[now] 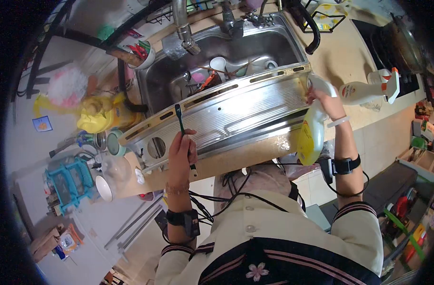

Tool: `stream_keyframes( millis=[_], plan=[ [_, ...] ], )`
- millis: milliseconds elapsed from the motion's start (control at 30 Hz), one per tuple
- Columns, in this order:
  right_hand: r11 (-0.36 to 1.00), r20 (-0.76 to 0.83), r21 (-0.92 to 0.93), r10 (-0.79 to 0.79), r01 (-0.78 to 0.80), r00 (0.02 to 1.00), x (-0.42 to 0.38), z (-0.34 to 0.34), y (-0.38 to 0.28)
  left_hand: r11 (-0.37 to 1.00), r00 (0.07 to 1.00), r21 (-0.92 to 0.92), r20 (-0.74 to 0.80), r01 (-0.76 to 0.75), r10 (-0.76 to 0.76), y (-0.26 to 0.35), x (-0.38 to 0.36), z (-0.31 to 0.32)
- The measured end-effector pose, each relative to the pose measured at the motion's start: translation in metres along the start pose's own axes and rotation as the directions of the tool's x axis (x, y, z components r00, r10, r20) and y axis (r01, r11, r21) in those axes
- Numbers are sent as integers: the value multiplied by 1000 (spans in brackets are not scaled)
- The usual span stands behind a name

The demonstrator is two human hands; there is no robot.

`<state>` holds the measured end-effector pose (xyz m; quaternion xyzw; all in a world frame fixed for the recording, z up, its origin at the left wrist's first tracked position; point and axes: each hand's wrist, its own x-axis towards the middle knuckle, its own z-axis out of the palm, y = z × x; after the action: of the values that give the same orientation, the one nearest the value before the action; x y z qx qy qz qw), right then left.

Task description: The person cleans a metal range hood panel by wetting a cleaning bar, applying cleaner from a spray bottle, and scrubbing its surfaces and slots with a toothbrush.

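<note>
My left hand [183, 151] is closed round a dark green toothbrush-like brush [179, 116], its head pointing up toward the sink. Below and right of that head lies a long ribbed metal panel [245, 107] with slots along its far edge, tilted along the counter's front. My right hand [325, 99] grips a spray bottle [312, 135] with a yellow label, its body hanging down over the counter's front edge. The bottle's top is at the panel's right end, partly hidden by my fingers.
A steel sink [155, 92] holds a white cup [218, 63] and utensils under a faucet [183, 28]. A second spray bottle [362, 92] lies to the right, near a stove [369, 42]. Bowls, jars and a blue rack [69, 183] stand at left.
</note>
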<state>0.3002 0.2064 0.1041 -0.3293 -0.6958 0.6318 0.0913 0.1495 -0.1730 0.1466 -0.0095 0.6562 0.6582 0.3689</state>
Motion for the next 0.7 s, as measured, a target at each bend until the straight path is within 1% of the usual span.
stream_keyframes(
  millis=[100, 200, 300, 400, 500, 567, 633, 700],
  plan=[
    [997, -87, 76, 21, -15, 996, 5, -24, 18, 999, 1000, 29, -13, -23, 23, -4, -5, -1],
    [995, -72, -58, 78, -82, 994, 11, -30, 27, 1000, 1000, 3, 2, -8, 8, -12, -4, -4],
    [994, -38, -14, 104, -105, 994, 3, -26, 22, 1000, 1000, 5, -3, -14, 14, -10, -6, 2],
    [999, -82, -15, -43, 42, 996, -12, -31, 7, 998, 1000, 59, -12, -9, 9, -1, -9, 10],
    [971, -140, -93, -230, 218, 963, -36, -41, -34, 993, 999, 112, 38, -24, 20, 5, -10, 15],
    [911, -187, -267, -368, 313, 911, -33, -53, -37, 985, 995, 155, 65, -79, 69, 5, -9, 18],
    [816, -216, -435, -505, 381, 836, -29, -61, -43, 976, 990, 180, 98, -122, 106, 2, -6, 23],
    [727, -234, -523, -624, 444, 746, -22, -62, -51, 969, 983, 188, 121, -161, 140, 0, -1, 25]
  ],
)
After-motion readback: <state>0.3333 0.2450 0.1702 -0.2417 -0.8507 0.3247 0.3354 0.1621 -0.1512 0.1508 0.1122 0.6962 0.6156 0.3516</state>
